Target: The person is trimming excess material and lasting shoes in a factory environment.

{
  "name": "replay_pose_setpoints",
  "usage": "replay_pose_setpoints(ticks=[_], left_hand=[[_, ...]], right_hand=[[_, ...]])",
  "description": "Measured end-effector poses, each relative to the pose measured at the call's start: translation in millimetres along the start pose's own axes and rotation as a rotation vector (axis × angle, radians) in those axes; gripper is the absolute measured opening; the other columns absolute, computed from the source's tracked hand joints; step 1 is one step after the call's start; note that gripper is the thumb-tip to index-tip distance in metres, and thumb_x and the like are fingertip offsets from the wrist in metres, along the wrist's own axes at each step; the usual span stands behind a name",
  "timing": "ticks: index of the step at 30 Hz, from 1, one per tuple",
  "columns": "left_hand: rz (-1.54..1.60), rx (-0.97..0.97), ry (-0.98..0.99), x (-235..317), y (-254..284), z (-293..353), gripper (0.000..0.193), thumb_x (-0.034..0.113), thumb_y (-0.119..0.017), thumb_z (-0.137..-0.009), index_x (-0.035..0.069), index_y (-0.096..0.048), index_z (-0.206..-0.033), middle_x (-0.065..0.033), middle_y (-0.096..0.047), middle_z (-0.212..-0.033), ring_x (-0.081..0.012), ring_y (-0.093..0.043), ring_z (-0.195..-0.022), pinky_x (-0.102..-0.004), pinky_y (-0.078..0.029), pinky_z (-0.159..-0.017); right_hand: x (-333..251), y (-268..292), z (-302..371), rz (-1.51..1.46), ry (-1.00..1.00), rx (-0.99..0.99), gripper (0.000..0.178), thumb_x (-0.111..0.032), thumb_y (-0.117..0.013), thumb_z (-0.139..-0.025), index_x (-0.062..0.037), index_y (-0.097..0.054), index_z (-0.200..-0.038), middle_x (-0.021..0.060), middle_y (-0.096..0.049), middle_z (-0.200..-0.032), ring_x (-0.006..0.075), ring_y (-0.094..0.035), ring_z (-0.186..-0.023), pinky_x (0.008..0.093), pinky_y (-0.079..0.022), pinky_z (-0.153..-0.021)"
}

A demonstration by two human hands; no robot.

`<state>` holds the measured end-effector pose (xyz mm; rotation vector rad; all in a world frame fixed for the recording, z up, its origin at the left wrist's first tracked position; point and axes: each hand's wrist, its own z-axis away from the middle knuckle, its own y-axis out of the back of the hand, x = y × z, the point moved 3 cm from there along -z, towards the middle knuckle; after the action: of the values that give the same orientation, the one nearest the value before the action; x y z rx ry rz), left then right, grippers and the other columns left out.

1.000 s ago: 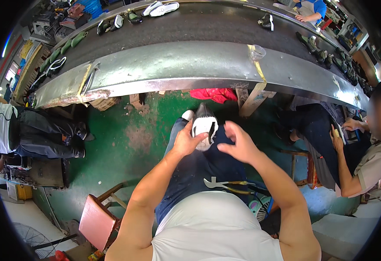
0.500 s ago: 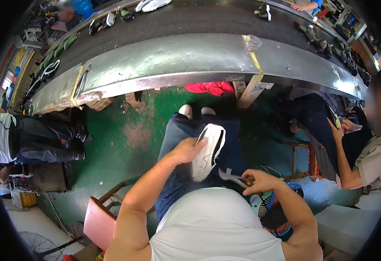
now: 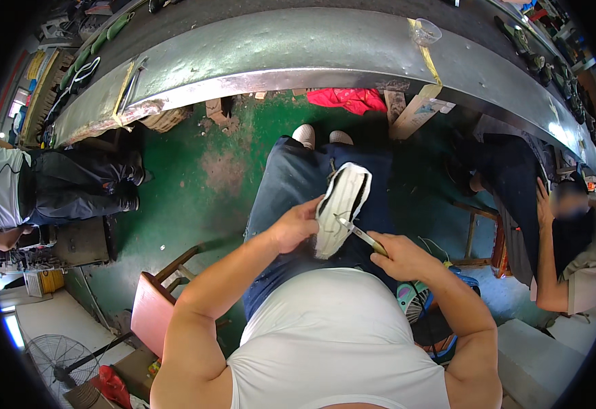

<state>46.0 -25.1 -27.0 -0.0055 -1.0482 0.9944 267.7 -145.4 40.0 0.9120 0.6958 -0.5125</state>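
My left hand [image 3: 296, 225] grips a white shoe upper [image 3: 343, 198] by its left side, above my lap. Its underside faces up, with black showing along both edges of a pale middle strip. A thin dark lace or thread hangs near its lower part. In my right hand [image 3: 407, 258] is a pair of pincers [image 3: 362, 235] with a metal head and a yellowish handle. The metal head meets the right part of the upper's underside, though whether it bites on the edge is too small to tell. My right fingers are wrapped round the handle.
A metal-edged conveyor bench [image 3: 271, 58] spans the far side, with green shoe parts [image 3: 117, 26] on it. Red cloth [image 3: 348, 99] lies beneath. Co-workers sit left and right. A pink-topped chair [image 3: 153, 310] and a fan [image 3: 58, 368] stand left; a small green fan [image 3: 410, 300] sits right.
My right hand has brought the pincers up and left onto the shoe upper. My left hand has shifted its hold lower on the upper's side. The whole view has tilted down.
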Motion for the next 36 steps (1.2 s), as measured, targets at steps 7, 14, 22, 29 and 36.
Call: replay_pose_setpoints(ticks=[7,14,22,29,36], left_hand=[[-0.137,0.019,-0.231,-33,-20,8,0.084,-0.006,-0.050,-0.083,-0.001,-0.011,-0.158,-0.0175,-0.038,-0.153,-0.0220,-0.035,-0.143,-0.0318,-0.025,-0.119],[0.489,0.183,0.048,-24,-24,-4,0.070,0.042,-0.036,-0.107,0.000,-0.013,-0.158,-0.0113,-0.035,-0.157,-0.0224,-0.037,-0.142,-0.0313,-0.029,-0.116],[-0.186,0.682,-0.122,-39,5,-36,0.063,0.046,-0.030,-0.108,-0.005,-0.059,-0.132,-0.0242,-0.066,-0.123,-0.0266,-0.062,-0.115,-0.0334,-0.043,-0.103],[-0.593,0.681,-0.315,-27,-4,-25,0.048,0.032,-0.036,-0.108,-0.003,-0.060,-0.129,-0.0273,-0.065,-0.121,-0.0421,-0.061,-0.118,-0.0399,-0.047,-0.102],[-1.149,0.483,-0.580,-20,-15,-25,0.051,0.024,-0.047,-0.102,0.014,-0.039,-0.151,-0.0245,-0.043,-0.149,-0.0433,-0.068,-0.095,-0.0452,-0.058,-0.081]], right_hand=[[-10,17,-23,0.227,0.059,0.017,0.054,-0.015,-0.060,-0.092,0.0120,-0.045,-0.135,0.0279,-0.060,-0.124,0.0408,-0.059,-0.115,0.0442,-0.049,-0.097],[-45,51,-58,0.468,-0.217,-0.500,0.027,-0.021,-0.062,-0.091,0.0048,-0.062,-0.099,0.0251,-0.068,-0.090,0.0422,-0.066,-0.092,0.0504,-0.052,-0.084],[-6,-31,-51,0.065,-0.032,0.157,0.025,-0.020,-0.065,-0.088,-0.0005,-0.060,-0.103,0.0243,-0.066,-0.091,0.0446,-0.063,-0.088,0.0510,-0.050,-0.077],[3,6,-42,0.286,0.019,0.198,0.041,-0.015,-0.064,-0.089,0.0082,-0.050,-0.120,0.0274,-0.063,-0.108,0.0445,-0.063,-0.100,0.0485,-0.050,-0.087],[34,-3,-39,0.093,-0.182,0.265,0.027,-0.019,-0.060,-0.093,-0.0003,-0.059,-0.113,0.0232,-0.066,-0.102,0.0438,-0.063,-0.095,0.0491,-0.051,-0.084]])
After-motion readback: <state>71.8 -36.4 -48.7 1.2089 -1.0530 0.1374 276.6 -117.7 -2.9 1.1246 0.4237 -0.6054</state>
